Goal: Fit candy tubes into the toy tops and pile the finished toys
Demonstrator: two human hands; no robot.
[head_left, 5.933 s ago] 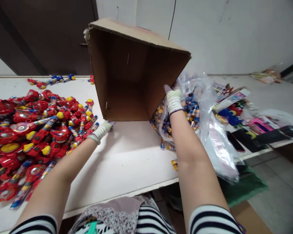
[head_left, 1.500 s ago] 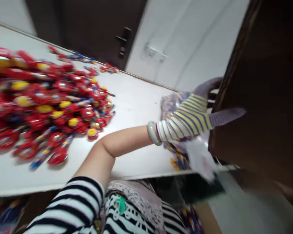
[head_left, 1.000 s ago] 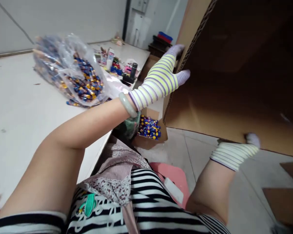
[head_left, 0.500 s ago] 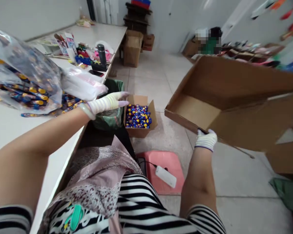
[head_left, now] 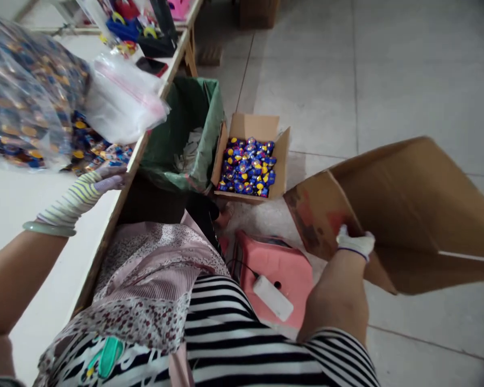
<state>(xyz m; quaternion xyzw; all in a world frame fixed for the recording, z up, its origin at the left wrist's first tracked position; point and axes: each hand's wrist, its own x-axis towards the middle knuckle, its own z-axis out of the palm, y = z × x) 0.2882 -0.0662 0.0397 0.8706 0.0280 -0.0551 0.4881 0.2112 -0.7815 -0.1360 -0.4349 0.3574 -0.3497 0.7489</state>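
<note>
Head camera view, looking steeply down past the person's striped top (head_left: 242, 344) and floral apron (head_left: 145, 274) to a tiled floor (head_left: 407, 80). The right hand (head_left: 355, 243), in a white knit glove, holds a narrow grip on one wall of an open cardboard carton (head_left: 407, 209). Its fingers are partly hidden, so exactly how they hook the cardboard cannot be told. The carton hangs tilted in the air above the floor, just to the right of a pink plastic stool (head_left: 274, 279), with its brown inside showing.

On the other side, the left hand (head_left: 80, 191), in a yellow-and-purple striped knit glove and with a pale green bangle (head_left: 48, 229) at the wrist, is open with its fingers extended, holding nothing. It rests over a white table (head_left: 16, 269), near the table's edge and just beside loose blue-and-gold wrapped sticks (head_left: 97, 150). These lie at the mouth of a large clear plastic bag (head_left: 20, 86) packed with more of them. Below the table edge stands a green-lined bin (head_left: 210, 107). Next to it is a small cardboard box (head_left: 252, 126) filled with blue-and-yellow wrapped items (head_left: 246, 166).
</note>
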